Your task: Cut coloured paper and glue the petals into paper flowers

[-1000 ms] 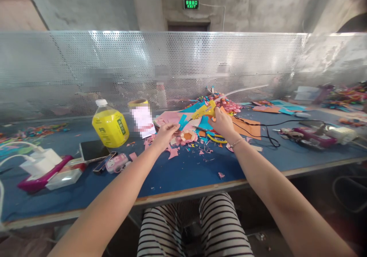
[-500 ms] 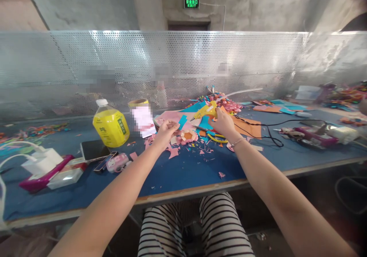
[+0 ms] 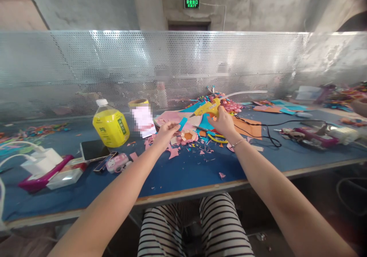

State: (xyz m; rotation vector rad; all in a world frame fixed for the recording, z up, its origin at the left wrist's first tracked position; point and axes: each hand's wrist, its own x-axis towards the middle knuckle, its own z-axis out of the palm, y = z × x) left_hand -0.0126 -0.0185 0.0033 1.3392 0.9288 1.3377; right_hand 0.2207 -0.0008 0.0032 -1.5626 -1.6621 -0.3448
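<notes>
My left hand (image 3: 169, 129) pinches a small blue paper strip (image 3: 183, 123) between thumb and fingers. Wrapped round the handle of a yellow hot glue gun (image 3: 208, 108) is my right hand (image 3: 222, 121). The gun's nozzle points left, just above and apart from the strip, and a white glue stick (image 3: 243, 93) sticks out of its back. Below the hands lies a pink paper flower (image 3: 187, 136) with an orange centre. Pink and blue paper sheets lie behind it. Yellow-handled scissors (image 3: 216, 138) rest near my right wrist, their blades partly covered.
A yellow-labelled bottle (image 3: 111, 124), a phone (image 3: 94, 151) and a power strip (image 3: 46, 173) stand at left. Orange paper (image 3: 248, 127) and the black cord (image 3: 269, 125) lie at right. Paper scraps litter the middle. A perforated metal screen (image 3: 137, 66) closes the back. Another person's hand (image 3: 359, 107) shows far right.
The glue gun has lifted slightly and its nozzle has drawn away from the blue paper strip. My left hand keeps its hold, nearly still. The other person's hand has come further into view.
</notes>
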